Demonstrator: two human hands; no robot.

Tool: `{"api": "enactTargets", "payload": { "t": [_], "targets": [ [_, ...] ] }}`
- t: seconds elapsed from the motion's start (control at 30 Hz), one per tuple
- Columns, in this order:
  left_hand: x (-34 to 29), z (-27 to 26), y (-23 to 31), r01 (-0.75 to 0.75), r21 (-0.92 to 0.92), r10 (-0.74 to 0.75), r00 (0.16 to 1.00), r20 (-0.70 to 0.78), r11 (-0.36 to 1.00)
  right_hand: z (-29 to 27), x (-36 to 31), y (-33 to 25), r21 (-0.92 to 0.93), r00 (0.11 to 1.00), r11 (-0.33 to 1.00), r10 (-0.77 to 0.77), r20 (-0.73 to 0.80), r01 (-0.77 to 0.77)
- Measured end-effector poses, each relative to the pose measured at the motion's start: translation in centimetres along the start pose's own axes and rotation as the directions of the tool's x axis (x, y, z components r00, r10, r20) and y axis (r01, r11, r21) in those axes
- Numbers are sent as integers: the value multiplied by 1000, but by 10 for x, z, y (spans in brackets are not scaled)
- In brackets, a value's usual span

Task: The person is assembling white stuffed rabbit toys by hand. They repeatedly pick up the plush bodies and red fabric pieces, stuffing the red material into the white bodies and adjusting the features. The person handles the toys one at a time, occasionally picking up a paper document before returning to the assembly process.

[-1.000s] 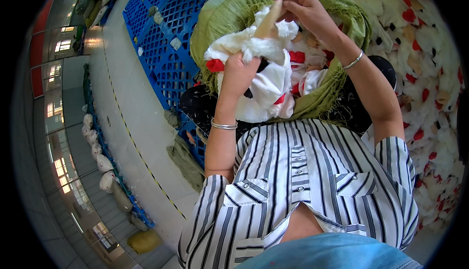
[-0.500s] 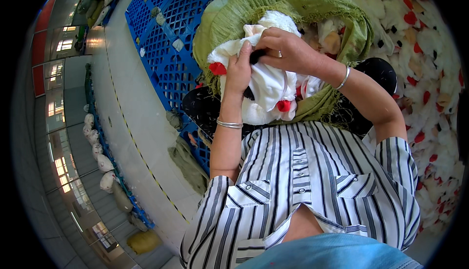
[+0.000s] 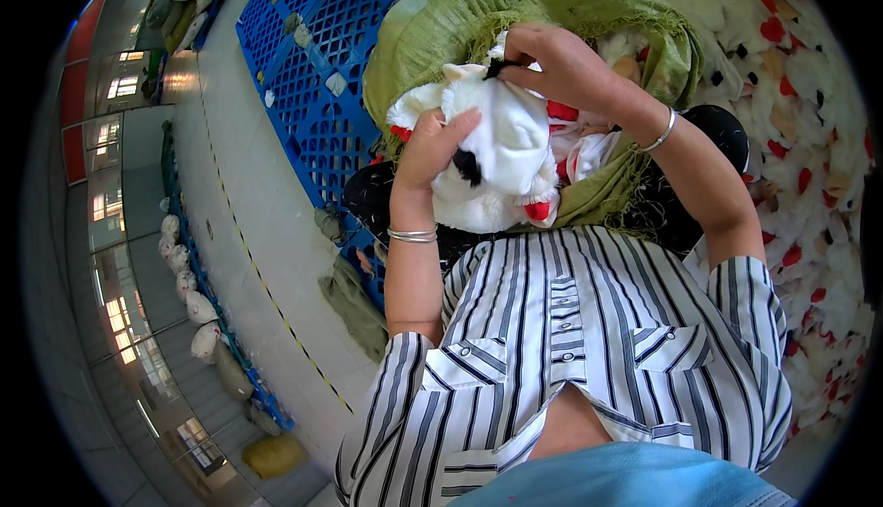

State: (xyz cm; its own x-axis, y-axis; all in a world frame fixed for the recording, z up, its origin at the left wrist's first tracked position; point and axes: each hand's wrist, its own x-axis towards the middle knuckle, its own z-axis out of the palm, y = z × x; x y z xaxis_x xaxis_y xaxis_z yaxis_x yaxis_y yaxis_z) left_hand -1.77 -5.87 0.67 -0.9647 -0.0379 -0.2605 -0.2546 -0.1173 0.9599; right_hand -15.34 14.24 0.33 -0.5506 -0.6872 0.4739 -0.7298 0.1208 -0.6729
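In front of the striped shirt [image 3: 566, 323], a white plush piece [image 3: 513, 139] is held over the near left rim of a green sack [image 3: 428, 28]. Both hands are nearly closed: the left side is gripped by the left hand [image 3: 429, 150] (thumb laid on top), and the upper edge, at a black patch [image 3: 498, 67], is pinched by the right hand [image 3: 563, 65]. Farther out, a blue pallet [image 3: 299, 125] is located at left.

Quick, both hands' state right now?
Left hand: closed, holding the white plush piece at its left side, thumb on top.
Right hand: closed, pinching the same piece's upper edge by a black patch.
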Motion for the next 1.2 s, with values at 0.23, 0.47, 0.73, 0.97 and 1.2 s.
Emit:
{"api": "enactTargets", "payload": {
  "t": [0.23,0.47,0.73,0.97,1.2],
  "targets": [
    [26,8,-17,-18,-74,-4,958,-287,997,21,-12,-27,-27,967,971,-234,99,238],
    [35,35,-12,-101,-436,-27,960,-278,894,39,-17,-19,-84,993,992,-90,77,96],
    [30,21,-14,-140,-213,65,943,-327,967,24,-10,-20,475,942,814,295,159,-335],
    [24,-12,-9,-242,-458,76,934,-350,855,2,0,24,356,883,808,437,172,-470],
    [26,-1,-8,-268,-458,97,927,-363,848,26,-11,16,505,927,781,261,271,-367]
  ]
}}
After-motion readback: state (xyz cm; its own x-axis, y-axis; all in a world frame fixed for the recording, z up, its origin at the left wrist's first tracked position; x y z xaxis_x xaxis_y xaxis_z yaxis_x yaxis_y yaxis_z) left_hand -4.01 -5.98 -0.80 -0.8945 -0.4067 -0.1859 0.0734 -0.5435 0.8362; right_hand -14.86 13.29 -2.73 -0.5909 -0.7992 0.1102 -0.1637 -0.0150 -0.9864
